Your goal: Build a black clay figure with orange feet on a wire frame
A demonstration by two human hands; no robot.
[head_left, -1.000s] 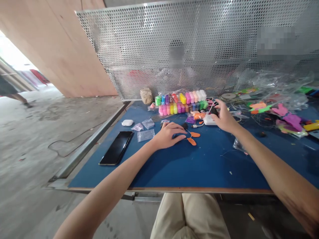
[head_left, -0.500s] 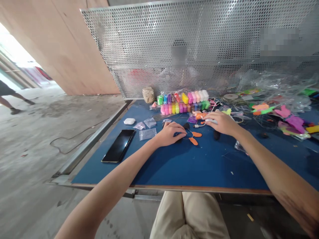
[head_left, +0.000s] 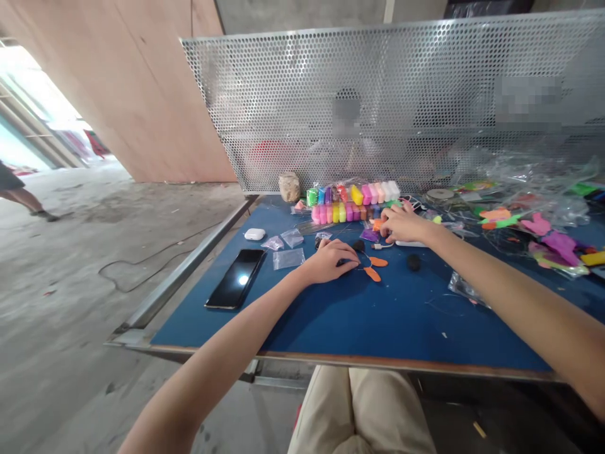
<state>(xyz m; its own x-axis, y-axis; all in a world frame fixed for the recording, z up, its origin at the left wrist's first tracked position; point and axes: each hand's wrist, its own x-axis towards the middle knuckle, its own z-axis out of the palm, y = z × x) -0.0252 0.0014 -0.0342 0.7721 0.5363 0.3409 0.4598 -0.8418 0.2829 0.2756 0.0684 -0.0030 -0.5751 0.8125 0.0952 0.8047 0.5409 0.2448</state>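
Reach, seemingly, of right hand (head_left: 405,223) to small orange lump (head_left: 377,224); cannot tell grasp, likewise left hand (head_left: 331,260); next likely needing pinch.

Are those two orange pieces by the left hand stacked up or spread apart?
Spread apart: a bit of blue table shows between the orange pieces.

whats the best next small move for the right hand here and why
I'd probably close the right hand gently on the orange item: the hand is right beside it, though contact is unclear, while the left hand rests by the two orange ovals.
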